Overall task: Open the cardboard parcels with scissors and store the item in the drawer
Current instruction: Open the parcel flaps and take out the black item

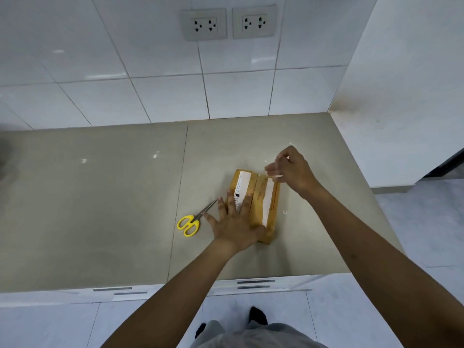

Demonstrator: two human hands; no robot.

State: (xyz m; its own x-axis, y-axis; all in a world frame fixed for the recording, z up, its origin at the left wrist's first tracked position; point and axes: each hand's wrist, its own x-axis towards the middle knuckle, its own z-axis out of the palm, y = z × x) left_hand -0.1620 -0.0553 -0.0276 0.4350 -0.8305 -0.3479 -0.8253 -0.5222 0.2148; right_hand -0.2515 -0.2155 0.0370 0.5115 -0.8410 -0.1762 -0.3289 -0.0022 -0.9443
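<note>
A brown cardboard parcel (261, 197) with a white label lies on the grey-beige countertop (100, 197); a slit runs down its top between two flaps. My left hand (234, 222) lies flat on the parcel's left flap, fingers spread, pressing it down. My right hand (293, 170) hovers over the parcel's far right corner, fingers pinched on a thin white strip that looks like tape or label. Yellow-handled scissors (192, 222) rest on the counter just left of my left hand, blades closed and pointing toward the parcel.
Drawer fronts with grey handles (254, 284) run under the counter's front edge. A tiled wall with two power sockets (229, 23) stands behind. The counter ends at a white wall on the right. My feet stand on the tiled floor below.
</note>
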